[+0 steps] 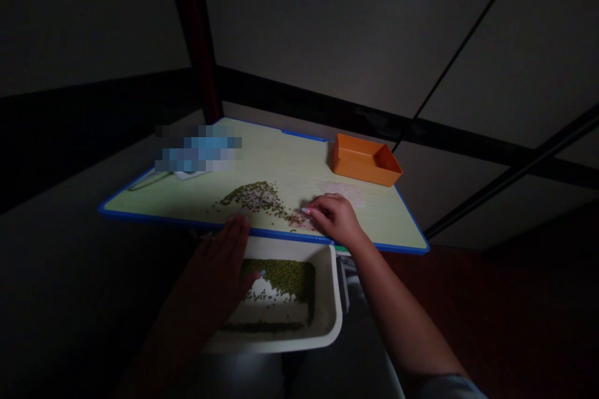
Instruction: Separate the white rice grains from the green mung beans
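The right hand (336,217) curls near frame centre, grip nearly closed, contents unclear; the left hand (219,259) lies open at lower centre. Green grains (255,194) sit mid-frame, others in the white tub (336,302); a careless sweep could spill some past the pale surface's (281,159) blue edge. An orange box (359,171) stands right of centre; a dim wall (327,25) rises behind.

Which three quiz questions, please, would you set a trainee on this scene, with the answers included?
1. What colour is the open box on the table? A) blue, B) orange, C) green.
2. True or false: the left hand is nearer the white tub than the right hand is.
3. In which two places do small grains lie?
Key: 1. B. 2. True. 3. In the white tub and on the table.
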The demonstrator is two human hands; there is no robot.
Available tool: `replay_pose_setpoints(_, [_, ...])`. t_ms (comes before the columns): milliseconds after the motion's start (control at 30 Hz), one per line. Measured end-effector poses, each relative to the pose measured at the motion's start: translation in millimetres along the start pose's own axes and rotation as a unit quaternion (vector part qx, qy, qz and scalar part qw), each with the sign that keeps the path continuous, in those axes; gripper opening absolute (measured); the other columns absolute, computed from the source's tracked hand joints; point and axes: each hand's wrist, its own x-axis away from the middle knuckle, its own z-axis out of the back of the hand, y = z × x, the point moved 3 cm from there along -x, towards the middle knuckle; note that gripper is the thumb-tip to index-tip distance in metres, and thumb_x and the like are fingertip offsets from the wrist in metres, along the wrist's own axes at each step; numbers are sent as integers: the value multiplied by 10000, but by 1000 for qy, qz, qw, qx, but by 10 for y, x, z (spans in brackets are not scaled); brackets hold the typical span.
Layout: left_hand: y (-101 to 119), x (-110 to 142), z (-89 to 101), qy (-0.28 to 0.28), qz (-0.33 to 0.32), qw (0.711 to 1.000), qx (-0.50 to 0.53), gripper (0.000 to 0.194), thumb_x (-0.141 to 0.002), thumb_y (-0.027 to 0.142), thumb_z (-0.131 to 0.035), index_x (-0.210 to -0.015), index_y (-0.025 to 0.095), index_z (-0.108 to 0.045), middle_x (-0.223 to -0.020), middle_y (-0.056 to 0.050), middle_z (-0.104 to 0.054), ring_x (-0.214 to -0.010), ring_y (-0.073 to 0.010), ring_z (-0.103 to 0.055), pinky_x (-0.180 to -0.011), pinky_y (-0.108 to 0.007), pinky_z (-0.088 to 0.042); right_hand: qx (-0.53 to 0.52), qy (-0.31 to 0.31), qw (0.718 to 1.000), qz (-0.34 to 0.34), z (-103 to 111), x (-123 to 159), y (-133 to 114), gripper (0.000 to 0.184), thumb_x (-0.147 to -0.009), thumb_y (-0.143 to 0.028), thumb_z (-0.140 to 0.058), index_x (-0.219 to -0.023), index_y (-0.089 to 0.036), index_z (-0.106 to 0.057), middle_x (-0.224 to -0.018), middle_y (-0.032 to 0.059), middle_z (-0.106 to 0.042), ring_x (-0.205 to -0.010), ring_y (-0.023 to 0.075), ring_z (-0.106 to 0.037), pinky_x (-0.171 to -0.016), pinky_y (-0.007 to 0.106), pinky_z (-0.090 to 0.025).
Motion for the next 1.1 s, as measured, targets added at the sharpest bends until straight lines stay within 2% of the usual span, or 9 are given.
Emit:
replay_pose_setpoints(167, [4, -1, 11, 20, -18, 999, -18, 793, -875, 557, -260, -1469, 42, -160, -1487, -220, -406, -1345, -321, -444, -1030, -494, -394, 8, 7, 1000, -15, 10, 11, 18, 176, -879, -317, -609, -788, -189, -689, -621, 7, -605, -601, 138, -520, -670, 271, -375])
replay_pose_setpoints(267, [2, -3, 15, 12, -15, 1000, -15, 785, -869, 544, -295, -1461, 39, -194, -1485, -219, -409, -1345, -324, -442, -1033, -496, -389, 14, 12, 1000, -21, 1, -1, 16, 179, -878, -317, -608, -780, -191, -689, -617, 5, -608, -596, 136, -520, -659, 266, -374])
replay_pose_setpoints(400, [-2, 5, 22, -5, -5, 1000, -3, 774, -864, 542, -308, -1460, 58, -212, -1499, -199, -396, -1359, -316, -426, -1050, -501, -377, 13, 12, 1000, -8, -8, -19, 3, 183, -879, -313, -605, -783, -184, -691, -617, 8, -610, -587, 135, -516, -639, 260, -372])
replay_pose_setpoints(600, [8, 8, 58, 20, -8, 1000, -14, 767, -875, 537, -283, -1458, 43, -208, -1500, -211, -389, -1365, -319, -417, -1040, -495, -386, 7, 4, 1000, 15, 4, -13, -21, 186, -882, -317, -606, -788, -181, -691, -617, 7, -604, -594, 134, -522, -650, 264, -383])
replay_pose_setpoints(733, [10, 6, 69, 12, -5, 1000, -9, 757, -871, 522, -296, -1457, 49, -212, -1502, -204, -391, -1372, -309, -409, -1047, -492, -382, -24, -4, 999, 24, 3, 1, -27, 184, -880, -326, -614, -803, -179, -695, -640, 13, -620, -604, 132, -533, -647, 260, -394])
replay_pose_setpoints(967, [0, 28, 35, 0, 5, 1000, -5, 728, -855, 489, -357, -1442, 68, -265, -1512, -187, -383, -1383, -297, -397, -1074, -486, -360, -71, -28, 997, -31, -21, 7, -15, 175, -870, -318, -616, -796, -177, -689, -676, 24, -653, -606, 128, -546, -609, 245, -398])
replay_pose_setpoints(1100, [3, 24, 56, -8, 1, 1000, -25, 734, -827, 457, -426, -1430, 61, -289, -1510, -189, -382, -1382, -296, -399, -1070, -480, -368, -91, -9, 994, -64, -33, 30, 21, 163, -854, -320, -630, -786, -182, -684, -679, 23, -658, -612, 132, -547, -582, 237, -392])
